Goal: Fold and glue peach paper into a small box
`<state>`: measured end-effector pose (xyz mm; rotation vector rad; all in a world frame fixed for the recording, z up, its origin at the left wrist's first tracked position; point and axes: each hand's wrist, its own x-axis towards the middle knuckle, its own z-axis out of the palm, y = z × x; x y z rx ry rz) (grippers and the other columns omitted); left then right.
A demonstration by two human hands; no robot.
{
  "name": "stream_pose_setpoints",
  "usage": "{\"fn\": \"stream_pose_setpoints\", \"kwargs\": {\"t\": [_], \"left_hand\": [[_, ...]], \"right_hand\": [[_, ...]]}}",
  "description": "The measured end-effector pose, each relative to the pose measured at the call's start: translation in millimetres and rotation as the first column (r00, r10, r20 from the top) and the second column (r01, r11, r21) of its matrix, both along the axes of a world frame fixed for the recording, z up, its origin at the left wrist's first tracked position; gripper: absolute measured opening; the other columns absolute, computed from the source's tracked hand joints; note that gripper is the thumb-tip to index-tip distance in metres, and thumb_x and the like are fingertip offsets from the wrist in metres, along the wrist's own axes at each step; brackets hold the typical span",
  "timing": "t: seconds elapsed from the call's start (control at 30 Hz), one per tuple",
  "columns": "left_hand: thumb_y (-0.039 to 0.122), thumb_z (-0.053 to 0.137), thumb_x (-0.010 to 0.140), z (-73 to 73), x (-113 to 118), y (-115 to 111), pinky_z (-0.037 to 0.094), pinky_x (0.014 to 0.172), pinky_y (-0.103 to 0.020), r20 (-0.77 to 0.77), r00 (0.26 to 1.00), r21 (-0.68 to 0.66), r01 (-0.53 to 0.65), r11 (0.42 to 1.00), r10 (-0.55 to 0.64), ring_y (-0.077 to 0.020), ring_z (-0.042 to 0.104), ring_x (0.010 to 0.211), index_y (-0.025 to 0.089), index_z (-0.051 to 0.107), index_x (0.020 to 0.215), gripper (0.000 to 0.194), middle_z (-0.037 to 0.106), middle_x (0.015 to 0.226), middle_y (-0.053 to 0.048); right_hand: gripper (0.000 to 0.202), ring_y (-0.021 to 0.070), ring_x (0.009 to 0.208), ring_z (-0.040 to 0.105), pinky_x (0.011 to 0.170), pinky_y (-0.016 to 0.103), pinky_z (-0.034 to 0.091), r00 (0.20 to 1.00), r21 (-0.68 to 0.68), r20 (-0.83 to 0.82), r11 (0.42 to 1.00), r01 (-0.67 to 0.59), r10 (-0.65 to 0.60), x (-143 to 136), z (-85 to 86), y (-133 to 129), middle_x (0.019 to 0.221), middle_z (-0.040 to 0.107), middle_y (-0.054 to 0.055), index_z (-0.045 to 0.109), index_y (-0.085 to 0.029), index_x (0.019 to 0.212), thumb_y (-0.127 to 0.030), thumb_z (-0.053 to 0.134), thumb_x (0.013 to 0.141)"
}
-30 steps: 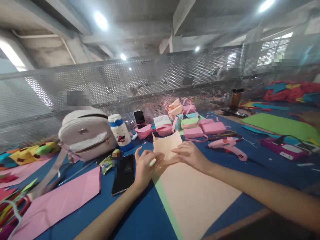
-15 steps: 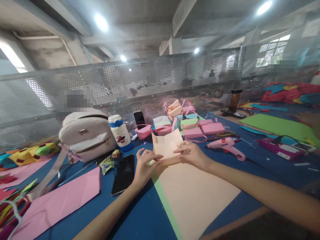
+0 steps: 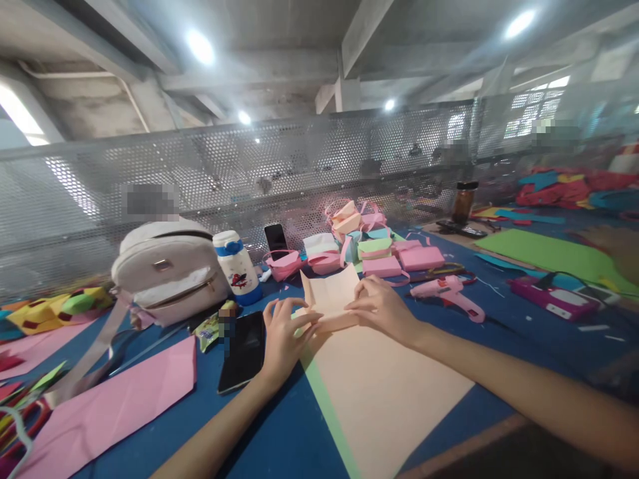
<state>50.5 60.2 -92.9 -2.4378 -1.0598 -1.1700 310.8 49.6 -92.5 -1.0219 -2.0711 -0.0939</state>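
Note:
A small peach paper piece (image 3: 333,293) with fold lines and raised edges lies between my hands. My left hand (image 3: 287,336) pinches its near left part, fingertips pressed to the paper. On the near right side my right hand (image 3: 382,309) grips the same piece between thumb and fingers. Beneath it spreads a large peach sheet (image 3: 384,392), with a green sheet (image 3: 327,399) showing along its left edge. Just beyond stand small folded paper bags (image 3: 377,249) in pink, green and white, some with strip handles.
Right of my hands lies a pink glue gun (image 3: 446,295); a purple device (image 3: 554,298) sits further right. At left are a dark phone (image 3: 244,352), a pink sheet (image 3: 124,406), a bottle (image 3: 238,269) and a pale backpack (image 3: 170,273). Another person's hand (image 3: 609,241) rests at far right.
The near flap of the small peach piece is raised more, and both hands have shifted slightly with it. The whole view has moved a little.

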Motion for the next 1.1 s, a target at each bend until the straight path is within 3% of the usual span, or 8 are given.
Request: {"fn": "stream_pose_setpoints", "kwargs": {"t": [0.23, 0.47, 0.8, 1.1], "left_hand": [[0.023, 0.071, 0.090, 1.5, 12, -3, 0.027, 0.105, -0.053, -0.060, 0.995, 0.043, 0.085, 0.995, -0.082, -0.0236, 0.065, 0.098, 0.031, 0.076, 0.094, 0.010, 0.075, 0.103, -0.002], [0.020, 0.064, 0.094, -2.7, 21, -2, 0.024, 0.113, -0.059, -0.078, 0.986, -0.028, 0.146, 0.989, -0.148, -0.0228, 0.070, 0.095, 0.028, 0.075, 0.096, 0.014, 0.079, 0.086, 0.000], [0.022, 0.057, 0.098, -2.1, 20, 2, 0.032, 0.114, -0.059, -0.117, 0.980, 0.034, 0.164, 0.986, -0.159, -0.0172, 0.074, 0.080, 0.025, 0.078, 0.094, 0.022, 0.077, 0.088, -0.004], [0.019, 0.061, 0.096, 1.4, 13, 0, 0.030, 0.114, -0.057, -0.188, 0.967, 0.102, 0.196, 0.975, -0.174, -0.0212, 0.074, 0.091, 0.026, 0.076, 0.087, 0.019, 0.079, 0.079, 0.001]], "right_hand": [[0.010, 0.0210, 0.094, 0.059, 0.083, 0.036, 0.036, 0.985, -0.021, 0.168, 0.999, -0.040, 0.043, -6, 11.3, -6, 0.095, 0.074, 0.003, 0.080, -0.024, 0.095, -0.024, 0.071, 0.091], [0.018, 0.0191, 0.091, 0.062, 0.082, 0.035, 0.036, 0.975, -0.001, 0.190, 0.993, -0.115, 0.113, -19, 4.0, -5, 0.095, 0.077, 0.001, 0.077, -0.023, 0.103, -0.030, 0.061, 0.099], [0.019, 0.0198, 0.088, 0.063, 0.080, 0.033, 0.037, 0.974, 0.012, 0.210, 0.996, -0.092, 0.087, -21, 4.7, -4, 0.088, 0.077, 0.003, 0.076, -0.018, 0.091, -0.026, 0.060, 0.100], [0.019, 0.0174, 0.081, 0.067, 0.081, 0.033, 0.037, 0.980, 0.011, 0.182, 0.997, -0.081, 0.078, -6, 2.6, 1, 0.084, 0.079, 0.001, 0.078, -0.020, 0.089, -0.029, 0.064, 0.098]]}}
